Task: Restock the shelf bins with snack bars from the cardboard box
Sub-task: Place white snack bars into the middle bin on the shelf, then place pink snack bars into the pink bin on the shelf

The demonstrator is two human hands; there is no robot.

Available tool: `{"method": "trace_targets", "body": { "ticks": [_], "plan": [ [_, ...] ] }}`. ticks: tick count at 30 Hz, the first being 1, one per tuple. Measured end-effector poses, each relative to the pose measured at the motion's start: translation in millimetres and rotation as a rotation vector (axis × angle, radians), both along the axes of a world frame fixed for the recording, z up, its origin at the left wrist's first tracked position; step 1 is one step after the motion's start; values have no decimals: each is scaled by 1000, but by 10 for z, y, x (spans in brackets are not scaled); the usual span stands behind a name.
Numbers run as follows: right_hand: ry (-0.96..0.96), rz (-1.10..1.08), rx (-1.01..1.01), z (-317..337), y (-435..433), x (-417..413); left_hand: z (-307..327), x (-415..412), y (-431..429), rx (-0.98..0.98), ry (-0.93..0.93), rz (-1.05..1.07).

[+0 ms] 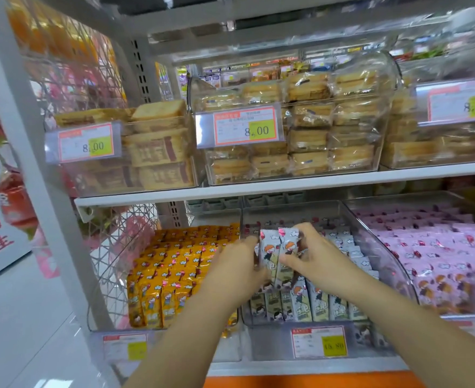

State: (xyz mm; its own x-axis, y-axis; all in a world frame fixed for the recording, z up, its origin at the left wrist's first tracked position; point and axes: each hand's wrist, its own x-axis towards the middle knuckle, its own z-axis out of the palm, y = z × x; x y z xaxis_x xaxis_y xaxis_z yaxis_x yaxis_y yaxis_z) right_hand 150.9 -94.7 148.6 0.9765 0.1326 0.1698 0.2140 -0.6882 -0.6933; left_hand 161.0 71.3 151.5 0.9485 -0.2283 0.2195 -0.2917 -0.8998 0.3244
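grey-white snack bars (279,257) upright, over middle bin (370,242)

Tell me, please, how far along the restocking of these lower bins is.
The yellow bars and pink bars look fully stocked. In hand: the left hand and right hand hold a few grey bars over the middle bin, whose front row is filled. Left: seating these; the cardboard box is out of view.

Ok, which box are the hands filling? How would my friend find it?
Find the lower shelf. Take the middle clear bin, where the left hand and right hand hold grey-white bars. Yellow bars sit to its left, pink bars to its right.
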Motion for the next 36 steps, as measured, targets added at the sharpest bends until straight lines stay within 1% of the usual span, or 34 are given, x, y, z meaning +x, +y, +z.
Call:
{"method": "trace_targets", "body": {
  "ticks": [3, 5, 8, 9, 12, 13, 15, 18, 21, 24, 25, 27, 28, 29, 30, 32, 34, 36],
  "plan": [
    [10, -26, -81, -124, -1, 84, -103, 48, -44, 259, -60, 40],
    [-1, -36, -128, -177, 11, 115, -186, 69, -60, 346, -117, 45],
    [-48, -16, -230, -232, 36, 153, -231, 92, -89, 436, -121, 39],
    [-65, -9, -280, -252, 42, 171, -232, 94, -102, 484, -116, 36],
    [-102, 41, -534, -336, 67, 201, -242, 65, -150, 661, -115, 14],
    [-110, 59, -592, -361, 78, 203, -242, 56, -164, 707, -117, 12],
    [-115, 81, -617, -387, 92, 204, -241, 53, -174, 753, -124, 10],
    [-153, 77, -533, -340, 65, 172, -251, 61, -153, 762, -121, -7],
    [-234, 60, -439, -239, -6, 36, -217, -44, -133, 703, -124, -8],
    [-319, 64, -324, -200, -79, -203, -172, -267, -136, 555, -181, -29],
    [-347, 74, -306, -223, -101, -297, -189, -356, -142, 480, -226, -54],
    [-390, 88, -261, -303, -145, -507, -273, -545, -159, 311, -393, -117],
    [-394, 92, -226, -358, -170, -618, -354, -626, -169, 223, -476, -139],
    [-383, 95, -193, -416, -192, -739, -449, -728, -179, 135, -516, -158],
    [-371, 98, -163, -493, -214, -850, -552, -845, -198, 68, -514, -175],
    [-351, 89, -116, -696, -264, -1058, -786, -1082, -229, -50, -437, -205],
    [-314, 67, -103, -936, -338, -1243, -1032, -1304, -273, -164, -325, -208],
    [-246, 48, -150, -1186, -416, -1392, -1274, -1462, -319, -196, -176, -162]
  ]
}}
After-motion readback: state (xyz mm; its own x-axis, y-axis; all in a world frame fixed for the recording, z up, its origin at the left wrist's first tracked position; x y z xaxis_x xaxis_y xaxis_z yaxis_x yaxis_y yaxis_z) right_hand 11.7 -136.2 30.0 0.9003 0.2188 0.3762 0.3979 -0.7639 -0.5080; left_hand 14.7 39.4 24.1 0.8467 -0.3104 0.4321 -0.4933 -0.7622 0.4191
